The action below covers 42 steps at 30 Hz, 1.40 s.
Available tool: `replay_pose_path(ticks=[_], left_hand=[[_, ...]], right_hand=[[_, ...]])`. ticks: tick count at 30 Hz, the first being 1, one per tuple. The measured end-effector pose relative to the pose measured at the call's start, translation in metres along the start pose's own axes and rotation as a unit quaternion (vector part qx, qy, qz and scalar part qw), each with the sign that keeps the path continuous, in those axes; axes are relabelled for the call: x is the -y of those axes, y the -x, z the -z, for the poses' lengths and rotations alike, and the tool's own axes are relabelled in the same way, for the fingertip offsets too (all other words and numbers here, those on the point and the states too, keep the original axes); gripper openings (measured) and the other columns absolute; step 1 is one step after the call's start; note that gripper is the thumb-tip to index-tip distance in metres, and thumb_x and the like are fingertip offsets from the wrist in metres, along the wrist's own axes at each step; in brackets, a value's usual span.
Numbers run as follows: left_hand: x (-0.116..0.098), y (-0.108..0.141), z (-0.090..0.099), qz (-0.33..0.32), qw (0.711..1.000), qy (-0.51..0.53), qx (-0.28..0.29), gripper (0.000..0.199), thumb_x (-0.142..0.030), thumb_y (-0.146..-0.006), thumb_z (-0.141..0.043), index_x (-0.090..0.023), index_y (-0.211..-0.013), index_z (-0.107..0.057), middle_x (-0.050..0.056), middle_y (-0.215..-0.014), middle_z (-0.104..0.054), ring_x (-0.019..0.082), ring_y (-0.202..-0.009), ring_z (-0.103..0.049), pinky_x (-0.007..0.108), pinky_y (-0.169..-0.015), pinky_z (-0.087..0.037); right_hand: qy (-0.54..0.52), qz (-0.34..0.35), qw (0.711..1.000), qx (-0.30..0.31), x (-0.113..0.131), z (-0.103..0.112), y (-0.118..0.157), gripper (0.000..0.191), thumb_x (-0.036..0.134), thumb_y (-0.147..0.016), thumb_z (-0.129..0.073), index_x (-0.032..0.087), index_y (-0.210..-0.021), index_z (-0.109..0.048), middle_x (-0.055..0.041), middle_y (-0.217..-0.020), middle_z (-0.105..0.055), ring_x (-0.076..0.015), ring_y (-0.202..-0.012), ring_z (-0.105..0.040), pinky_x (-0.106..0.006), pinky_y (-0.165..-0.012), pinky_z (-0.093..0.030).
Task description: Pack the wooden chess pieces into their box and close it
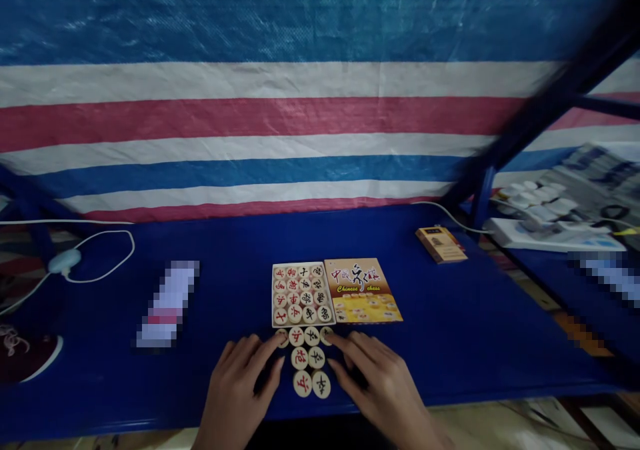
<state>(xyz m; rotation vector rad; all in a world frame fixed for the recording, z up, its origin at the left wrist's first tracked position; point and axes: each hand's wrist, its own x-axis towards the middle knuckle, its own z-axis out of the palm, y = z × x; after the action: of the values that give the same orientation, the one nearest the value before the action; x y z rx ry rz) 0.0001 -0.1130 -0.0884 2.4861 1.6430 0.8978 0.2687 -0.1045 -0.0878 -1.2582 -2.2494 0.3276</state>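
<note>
A dark red shoe (27,353) was at the far left of the blue tabletop (480,330). Next came a white cord with a round white plug piece (65,260), then a long, pale, blurred thing (167,307).

The left hand (243,377) had its thumb and pointing finger apart, with that fingertip touching the left end chess piece (283,339) of a row. Above the row sat the open Chinese chess box (304,325), full of red and black pieces. Six more loose pieces (303,384) lay between the hands. The box lid (363,290) was just beside the box. The right hand (383,373), thumb also apart, touched the row's right end piece (326,335). A small tan box (441,244) lay farther right.
</note>
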Motion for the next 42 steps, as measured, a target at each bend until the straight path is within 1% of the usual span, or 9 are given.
replay_pose_path(ticks=[4, 9, 12, 16, 19, 21, 26, 30, 42], left_hand=[[-0.001, -0.006, 0.002, 0.011, 0.999, 0.036, 0.021, 0.014, -0.021, -0.096, -0.056, -0.025, -0.106, -0.065, 0.001, -0.09, -0.07, 0.018, -0.077, -0.067, 0.034, -0.073, -0.05], [0.005, 0.0, 0.005, 0.041, 0.998, 0.031, 0.044, 0.025, -0.025, -0.093, -0.06, -0.026, -0.118, -0.06, 0.0, -0.084, -0.066, 0.021, -0.078, -0.068, 0.04, -0.075, -0.053], [0.008, 0.001, 0.007, 0.044, 0.996, 0.061, 0.051, 0.019, -0.027, -0.094, -0.062, -0.028, -0.113, -0.061, 0.001, -0.092, -0.067, 0.02, -0.081, -0.069, 0.038, -0.075, -0.055], [0.009, -0.017, 0.007, 0.079, 0.991, 0.108, -0.015, 0.026, -0.026, -0.095, -0.062, -0.029, -0.121, -0.062, 0.004, -0.115, -0.064, 0.019, -0.097, -0.067, 0.035, -0.081, -0.057], [0.008, -0.038, 0.0, 0.065, 0.992, 0.075, -0.073, 0.029, -0.024, -0.094, -0.064, -0.03, -0.123, -0.063, 0.005, -0.128, -0.061, 0.023, -0.115, -0.061, 0.043, -0.095, -0.054], [0.008, -0.048, -0.004, 0.05, 0.995, 0.046, -0.075, 0.029, -0.024, -0.093, -0.065, -0.03, -0.122, -0.064, 0.005, -0.134, -0.059, 0.027, -0.123, -0.056, 0.05, -0.101, -0.05], [0.013, -0.05, -0.006, 0.067, 0.992, 0.097, -0.045, 0.038, -0.024, -0.097, -0.059, -0.032, -0.134, -0.057, 0.005, -0.144, -0.053, 0.027, -0.135, -0.047, 0.054, -0.109, -0.045], [0.015, -0.048, -0.007, 0.057, 0.993, 0.098, -0.016, 0.036, -0.022, -0.099, -0.056, -0.034, -0.133, -0.059, 0.002, -0.146, -0.052, 0.026, -0.14, -0.042, 0.054, -0.111, -0.045], [0.014, -0.05, -0.008, 0.043, 0.99, 0.135, -0.008, 0.035, -0.018, -0.099, -0.054, -0.032, -0.131, -0.062, 0.004, -0.139, -0.059, 0.026, -0.137, -0.047, 0.054, -0.11, -0.047]], right_hand=[[-0.024, -0.024, 0.999, 0.015, 0.001, 0.0, -0.002, 0.008, 0.025, -0.099, -0.056, 0.023, -0.106, -0.061, -0.0006, -0.081, -0.062, -0.0162, -0.074, -0.063, -0.033, -0.068, -0.051], [-0.056, -0.056, 0.997, 0.013, -0.003, 0.0, 0.003, 0.028, 0.027, -0.096, -0.063, 0.023, -0.123, -0.056, 0.0008, -0.08, -0.059, -0.015, -0.071, -0.061, -0.031, -0.064, -0.052], [-0.077, -0.052, 0.996, -0.011, -0.003, 0.0, 0.004, 0.023, 0.024, -0.097, -0.062, 0.024, -0.12, -0.059, 0.0001, -0.082, -0.058, -0.0141, -0.072, -0.061, -0.03, -0.066, -0.053], [-0.077, -0.052, 0.99, -0.11, -0.002, 0.003, -0.011, 0.029, 0.022, -0.096, -0.064, 0.024, -0.124, -0.06, -0.0018, -0.087, -0.06, -0.0139, -0.075, -0.061, -0.029, -0.07, -0.054], [-0.018, -0.041, 0.986, -0.161, -0.002, 0.003, -0.034, 0.029, 0.021, -0.094, -0.066, 0.024, -0.123, -0.064, -0.0054, -0.099, -0.064, -0.018, -0.09, -0.063, -0.034, -0.08, -0.055], [0.027, -0.028, 0.984, -0.172, -0.002, 0.002, -0.047, 0.029, 0.024, -0.092, -0.069, 0.025, -0.121, -0.066, -0.007, -0.107, -0.067, -0.0219, -0.099, -0.062, -0.039, -0.084, -0.054], [0.058, -0.002, 0.983, -0.174, -0.003, -0.001, -0.055, 0.037, 0.023, -0.092, -0.067, 0.025, -0.128, -0.064, -0.0056, -0.128, -0.068, -0.028, -0.12, -0.057, -0.047, -0.097, -0.048], [0.062, 0.024, 0.991, -0.114, -0.003, 0.0, -0.053, 0.048, 0.021, -0.095, -0.061, 0.025, -0.142, -0.054, -0.0029, -0.132, -0.068, -0.0286, -0.13, -0.05, -0.048, -0.101, -0.043], [0.008, 0.022, 0.992, -0.12, -0.002, 0.001, -0.05, 0.039, 0.015, -0.096, -0.054, 0.023, -0.134, -0.061, -0.0047, -0.124, -0.071, -0.0266, -0.123, -0.056, -0.048, -0.101, -0.044]])
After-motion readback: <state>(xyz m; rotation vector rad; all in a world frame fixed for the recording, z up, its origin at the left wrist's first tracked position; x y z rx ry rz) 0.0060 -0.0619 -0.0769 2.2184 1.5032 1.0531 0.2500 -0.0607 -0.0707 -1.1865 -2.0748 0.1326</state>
